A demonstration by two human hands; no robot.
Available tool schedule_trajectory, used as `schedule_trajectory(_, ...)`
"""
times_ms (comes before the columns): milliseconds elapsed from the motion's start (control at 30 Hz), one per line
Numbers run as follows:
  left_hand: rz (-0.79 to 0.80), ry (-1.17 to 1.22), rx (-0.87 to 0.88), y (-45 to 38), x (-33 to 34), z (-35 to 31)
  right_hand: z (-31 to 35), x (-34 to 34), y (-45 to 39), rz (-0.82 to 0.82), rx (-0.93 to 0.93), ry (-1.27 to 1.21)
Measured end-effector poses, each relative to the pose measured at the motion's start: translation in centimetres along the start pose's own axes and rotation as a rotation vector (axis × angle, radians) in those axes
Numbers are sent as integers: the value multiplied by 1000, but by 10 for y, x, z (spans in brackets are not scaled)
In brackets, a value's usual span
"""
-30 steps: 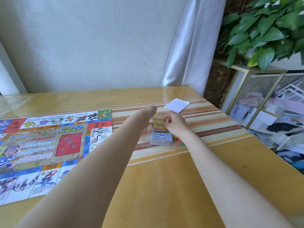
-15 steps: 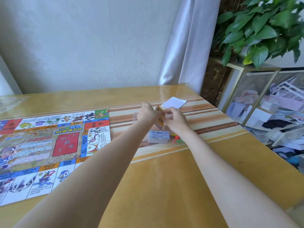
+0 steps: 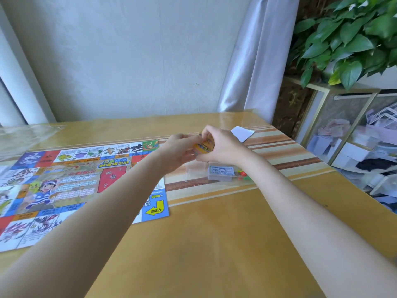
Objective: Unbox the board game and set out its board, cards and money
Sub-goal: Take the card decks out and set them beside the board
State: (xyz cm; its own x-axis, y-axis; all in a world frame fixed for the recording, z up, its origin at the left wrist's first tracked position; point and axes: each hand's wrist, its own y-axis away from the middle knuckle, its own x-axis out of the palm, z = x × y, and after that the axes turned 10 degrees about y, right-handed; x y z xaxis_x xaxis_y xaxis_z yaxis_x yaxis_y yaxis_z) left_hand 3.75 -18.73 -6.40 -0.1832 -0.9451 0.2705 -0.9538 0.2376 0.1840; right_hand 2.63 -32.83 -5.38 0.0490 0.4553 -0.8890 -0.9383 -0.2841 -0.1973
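both hands (image 3: 223, 147) (image 3: 178, 150) grip yellow card pack (image 3: 205, 145) above clear box (image 3: 219, 172) w/ money.

There is 1 view only, from a wide-angle camera on the person's head, looking forward and down across the tabletop (image 3: 214, 244) toward the pale wall (image 3: 129, 61) and the grey curtain (image 3: 257, 57) behind it. Both forearms run from the bottom corners into mid-frame, where the left hand (image 3: 178, 151) and right hand (image 3: 225, 147) meet, near enough to show fingers (image 3: 206, 131) but not fine detail. The wide lens bends the edges, taking in the game board (image 3: 64, 186) at left and a leafy plant (image 3: 348, 37) over a shelf unit (image 3: 343, 134) at right.
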Motion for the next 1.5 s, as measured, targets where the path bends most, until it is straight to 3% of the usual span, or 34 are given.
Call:
schedule_trajectory(100, 134, 251, -125, 12, -14, 3, 2, -4, 7, 89, 27, -313)
schedule_trajectory(200, 200, 311, -132, 18, -17, 9, 5, -6, 16, 148, -6, -581)
schedule_trajectory(567, 265, 337, -143, 29, -19, 4, 11, -12, 23, 239, -6, -528)
schedule_trajectory(667, 208, 137, -144, 27, -21, 4, 5, -16, 22, 261, 39, -430)
schedule_trajectory(800, -156, -687, 22, 5, -31, 14, -9, -27, 32, 498, 102, -10)
schedule_trajectory(900, -187, -1083, 48, -6, -24, 30, -9, -28, 34, 590, 96, 126)
schedule_trajectory(1100, -281, -1297, 142, -17, -18, 40, -4, -13, 28, 654, 41, 255)
schedule_trajectory(1267, -398, -1248, 156, -19, -42, 31, -1, 8, 16, 518, -41, 288)
schedule_trajectory(1500, -431, -1141, 141, -27, -56, 36, 2, 27, 7, 534, -138, 308)
